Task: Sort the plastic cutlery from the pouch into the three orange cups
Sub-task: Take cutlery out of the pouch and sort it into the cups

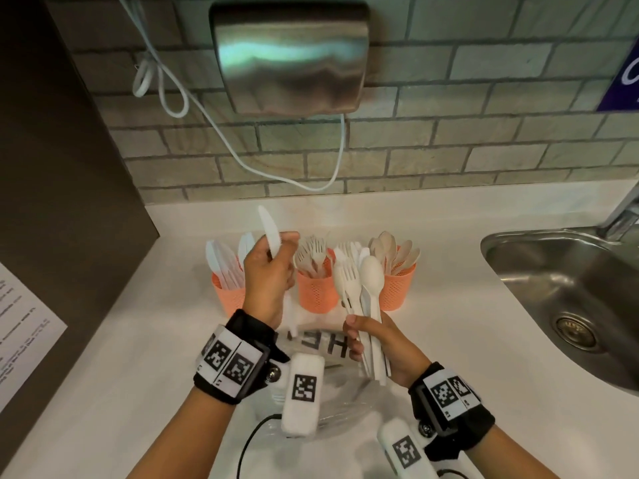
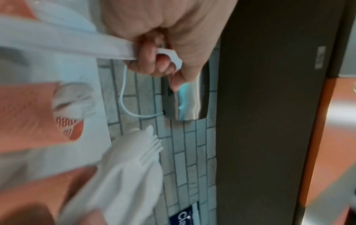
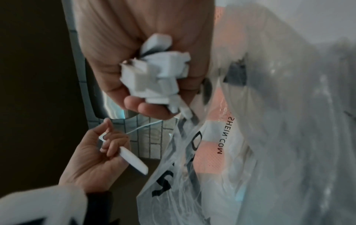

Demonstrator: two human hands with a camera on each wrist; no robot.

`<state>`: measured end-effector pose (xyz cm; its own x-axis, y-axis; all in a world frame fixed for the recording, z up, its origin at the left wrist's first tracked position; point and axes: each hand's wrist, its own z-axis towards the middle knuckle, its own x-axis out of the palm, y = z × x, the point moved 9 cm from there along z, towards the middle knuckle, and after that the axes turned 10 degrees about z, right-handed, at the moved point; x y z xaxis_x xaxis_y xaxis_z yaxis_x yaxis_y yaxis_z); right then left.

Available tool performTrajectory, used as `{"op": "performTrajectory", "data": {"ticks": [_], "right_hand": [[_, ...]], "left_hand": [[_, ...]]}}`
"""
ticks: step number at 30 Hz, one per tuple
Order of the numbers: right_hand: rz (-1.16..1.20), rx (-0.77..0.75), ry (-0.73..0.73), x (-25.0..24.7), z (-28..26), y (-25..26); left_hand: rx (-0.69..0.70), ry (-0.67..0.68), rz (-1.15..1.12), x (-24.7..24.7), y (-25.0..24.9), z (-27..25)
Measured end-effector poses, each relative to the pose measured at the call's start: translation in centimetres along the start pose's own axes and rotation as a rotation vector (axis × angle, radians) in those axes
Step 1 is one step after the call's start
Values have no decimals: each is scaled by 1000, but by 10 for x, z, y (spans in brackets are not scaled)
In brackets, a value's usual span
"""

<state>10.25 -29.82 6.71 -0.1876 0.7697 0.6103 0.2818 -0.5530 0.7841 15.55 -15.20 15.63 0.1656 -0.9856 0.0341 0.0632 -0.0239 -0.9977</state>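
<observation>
Three orange cups stand in a row on the counter: the left cup (image 1: 229,294) holds knives, the middle cup (image 1: 316,288) forks, the right cup (image 1: 397,286) spoons. My left hand (image 1: 268,271) grips one white plastic knife (image 1: 269,233), blade up, just right of the left cup. My right hand (image 1: 377,347) holds a bundle of mixed cutlery (image 1: 363,288) by the handles, in front of the middle and right cups. The clear plastic pouch (image 1: 328,344) with black lettering lies on the counter under both hands. In the right wrist view the handle ends (image 3: 156,73) stick out of my fist.
A steel sink (image 1: 567,299) with a tap lies to the right. A metal dispenser (image 1: 294,53) hangs on the brick wall behind, with a white cable (image 1: 242,157) drooping toward the counter. A dark cabinet side (image 1: 62,167) bounds the left, with a printed paper (image 1: 20,333) on it.
</observation>
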Motion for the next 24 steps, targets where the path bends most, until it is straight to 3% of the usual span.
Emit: {"op": "performTrajectory", "data": {"ticks": [5,14,17,21,24], "right_hand": [[10,72,73,3,-2,-6],[-28,131,97,4,-7,-8],[-50,148,92,2,-10,-10],[-82,144,100,5,-13,-11],[-79,134,77,6,-14,-11]], "left_hand": [[-26,216,223,22,2,-8],[-95,329,256,30,16,-9],[-72,320,277,29,10,-4],[-104,216,113,16,6,9],[-87,257,117,19,9,5]]}}
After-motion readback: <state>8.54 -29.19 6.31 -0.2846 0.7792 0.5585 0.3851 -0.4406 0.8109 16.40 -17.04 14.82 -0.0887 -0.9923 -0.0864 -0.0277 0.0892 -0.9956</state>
